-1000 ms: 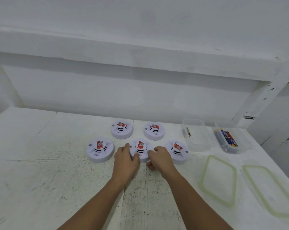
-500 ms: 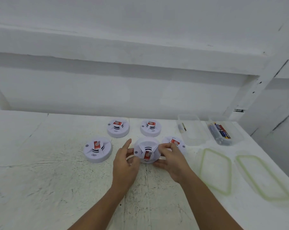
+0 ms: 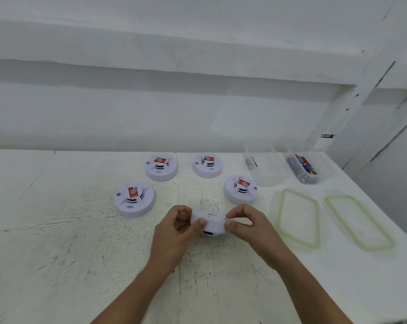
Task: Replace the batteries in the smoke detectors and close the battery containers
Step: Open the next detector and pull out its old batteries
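Note:
Both of my hands hold one white round smoke detector [image 3: 211,224] just above the table, turned over so its red label is hidden. My left hand [image 3: 174,232] grips its left side with thumb and curled fingers. My right hand [image 3: 249,226] pinches its right side. Several more detectors sit label-up on the table: one at the left [image 3: 134,199], two at the back [image 3: 161,167] [image 3: 208,165], one at the right [image 3: 241,189]. A clear container [image 3: 307,168] at the back right holds several batteries. A second clear container [image 3: 263,166] beside it holds one or two.
Two clear lids with green seals lie flat at the right, the nearer lid [image 3: 297,217] next to my right hand and the other lid [image 3: 360,222] near the table's right edge. The white table [image 3: 57,242] meets a white wall behind.
I lifted the middle detector off the table, drew it toward me and flipped it over, so its red label no longer shows.

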